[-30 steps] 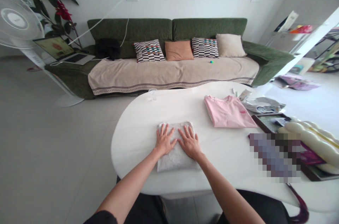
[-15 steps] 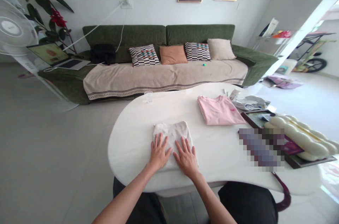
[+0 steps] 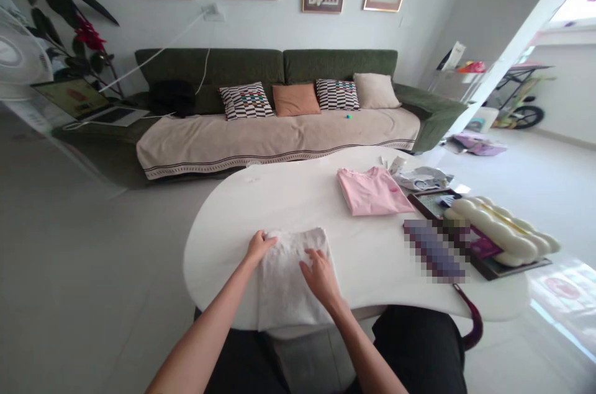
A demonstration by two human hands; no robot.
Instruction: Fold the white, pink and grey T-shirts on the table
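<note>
A folded white cloth (image 3: 291, 295), perhaps a garment, lies in front of me with its lower end at the table's near edge. My left hand (image 3: 261, 246) is closed on its far left corner, thumb on top; the fingers under the edge are partly hidden. On the right half of the cloth rests my right hand (image 3: 322, 273), its fingers slightly bent and the thumb spread away from them. Farther off to the right is a folded pink T-shirt (image 3: 375, 192), which neither hand touches.
The white table (image 3: 218, 220) has a rounded left end. At its right stand a dark tray (image 3: 496, 267) with a puffy cream-coloured object (image 3: 503, 229), a blurred-out item (image 3: 435, 251) and a crumpled plastic bag (image 3: 426, 178). Behind is a green sofa (image 3: 223, 74).
The cloth has come nearer to me, down to the table's edge. My left hand has gone from lying flat to gripping its far left corner; the right hand's fingers have bent.
</note>
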